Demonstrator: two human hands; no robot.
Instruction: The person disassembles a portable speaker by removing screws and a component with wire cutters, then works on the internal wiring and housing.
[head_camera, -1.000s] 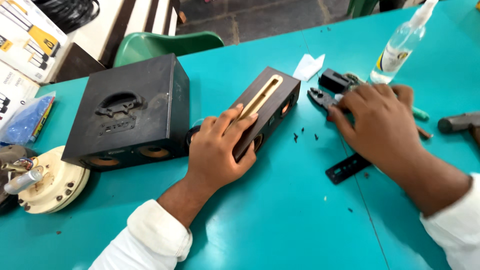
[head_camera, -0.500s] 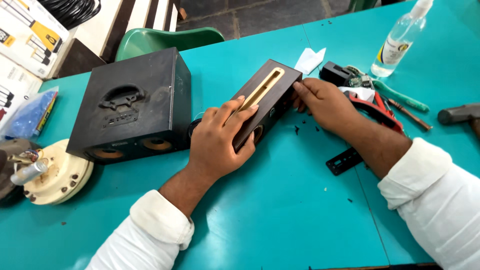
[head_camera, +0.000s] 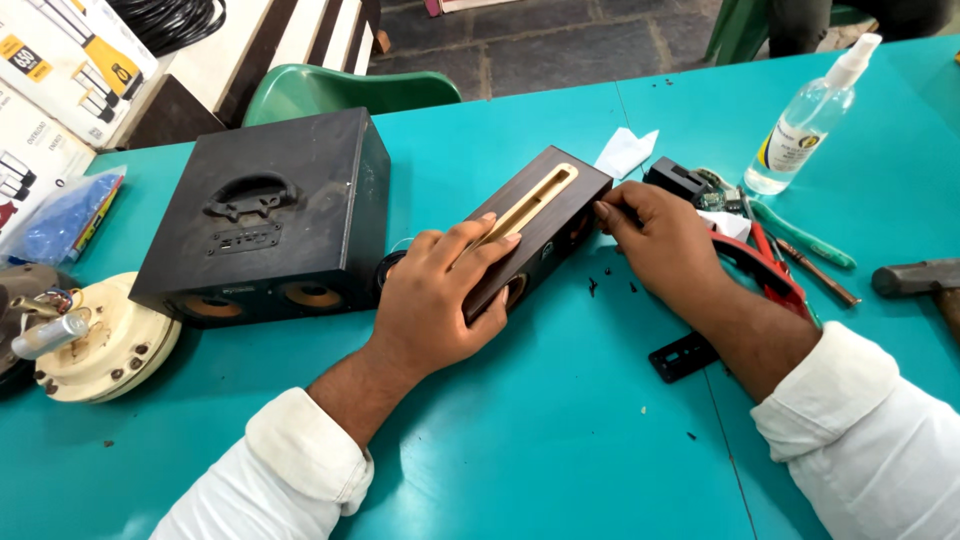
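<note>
A long dark wooden speaker box (head_camera: 545, 215) with a pale slot along its top lies at an angle on the teal table (head_camera: 560, 440). My left hand (head_camera: 440, 300) lies over its near end, fingers spread across the top and thumb by the front face. My right hand (head_camera: 660, 240) touches the far end of the same box with its fingertips. Round speaker openings show on the front face below my left hand.
A bigger black speaker cabinet (head_camera: 270, 215) with a handle stands to the left. A cream round motor part (head_camera: 95, 345) lies at far left. Right of my hands lie red pliers (head_camera: 765, 270), a green-handled tool (head_camera: 805, 235), a clear spray bottle (head_camera: 810, 115), a hammer (head_camera: 915, 280) and a black strip (head_camera: 685, 355).
My right hand left the tools on the right and came over to the far end of the wooden box. My left hand stayed on the box.
</note>
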